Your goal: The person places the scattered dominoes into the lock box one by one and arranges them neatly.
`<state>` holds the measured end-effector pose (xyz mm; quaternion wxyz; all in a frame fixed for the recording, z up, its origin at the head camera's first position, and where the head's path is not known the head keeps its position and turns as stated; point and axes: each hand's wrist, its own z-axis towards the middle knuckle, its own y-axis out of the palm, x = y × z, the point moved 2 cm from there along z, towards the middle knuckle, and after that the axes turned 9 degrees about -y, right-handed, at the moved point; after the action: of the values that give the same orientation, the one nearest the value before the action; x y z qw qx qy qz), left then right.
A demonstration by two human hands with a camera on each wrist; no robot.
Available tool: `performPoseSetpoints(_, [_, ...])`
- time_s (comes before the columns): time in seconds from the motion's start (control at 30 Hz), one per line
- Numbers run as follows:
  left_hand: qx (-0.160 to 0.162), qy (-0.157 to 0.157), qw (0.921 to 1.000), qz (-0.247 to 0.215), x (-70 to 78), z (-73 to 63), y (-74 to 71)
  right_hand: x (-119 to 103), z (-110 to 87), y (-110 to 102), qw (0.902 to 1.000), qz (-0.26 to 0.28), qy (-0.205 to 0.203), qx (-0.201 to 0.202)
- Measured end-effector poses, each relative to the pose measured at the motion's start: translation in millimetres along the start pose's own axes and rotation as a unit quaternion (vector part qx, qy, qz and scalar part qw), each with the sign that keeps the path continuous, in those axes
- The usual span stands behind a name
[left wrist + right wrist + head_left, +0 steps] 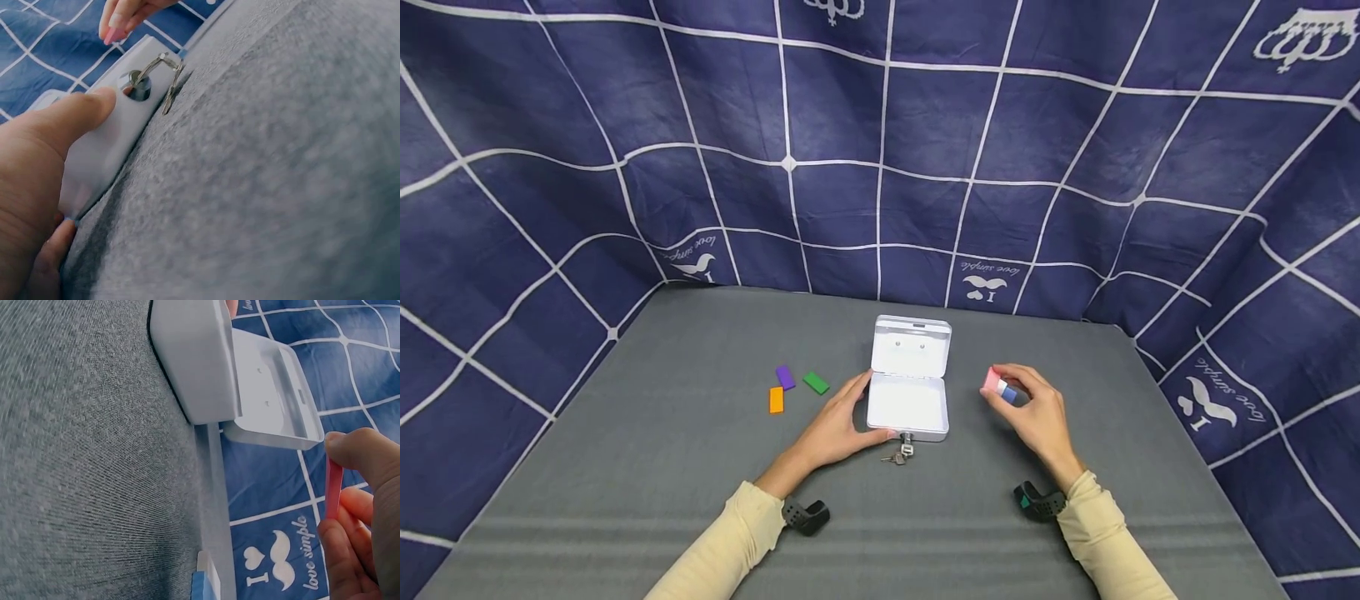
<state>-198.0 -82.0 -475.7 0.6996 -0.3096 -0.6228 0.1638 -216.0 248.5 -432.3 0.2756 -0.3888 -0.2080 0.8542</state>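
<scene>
A white metal cash box (908, 403) stands on the table with its lid (912, 346) raised. My left hand (841, 423) holds it at the left side, thumb (94, 109) against the front wall near the lock. From that lock (137, 86) hangs a ring with small keys (898, 457). Off to the box's right, my right hand (1036, 410) pinches a thin pink block (334, 487) between thumb and fingertips, above the table. Below this hand lie a white block (1002, 387) and a blue block (1010, 395) close together; the right wrist view cuts them off at its bottom edge.
Left of the box lie a purple block (786, 377), an orange block (777, 400) and a green block (816, 382). The grey-covered table (700, 500) ends at the back against a blue curtain (835, 200) with white lines.
</scene>
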Motion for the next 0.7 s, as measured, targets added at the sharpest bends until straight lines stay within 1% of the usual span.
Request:
performPoseSetpoints(0.2, [-0.011, 0.017, 0.9996, -0.021, -2.1, 4.8, 0.7, 2.3, 3.2, 2.3, 0.9998, 0.005, -0.017, 0.004])
performPoseSetpoints(0.43, [-0.01, 0.01, 0.9999, -0.007, -2.0, 2.9, -3.6, -3.2, 8.9, 6.9, 0.9996, 0.018, -0.022, -0.005])
performPoseSetpoints(0.53, [-0.011, 0.012, 0.9998, -0.005, -1.5, 3.1, -4.0, -5.4, 11.1, 7.1, 0.9995, 0.02, -0.022, -0.009])
performPoseSetpoints(0.63, [-0.016, 0.013, 0.9998, -0.006, -1.1, 5.2, -3.2, -7.5, 14.3, 7.4, 0.9995, 0.015, -0.024, -0.015])
performPoseSetpoints(0.7, [-0.015, 0.018, 0.9997, -0.009, -0.7, 7.6, -2.9, -9.0, 18.1, 8.8, 0.9992, 0.013, -0.031, -0.019])
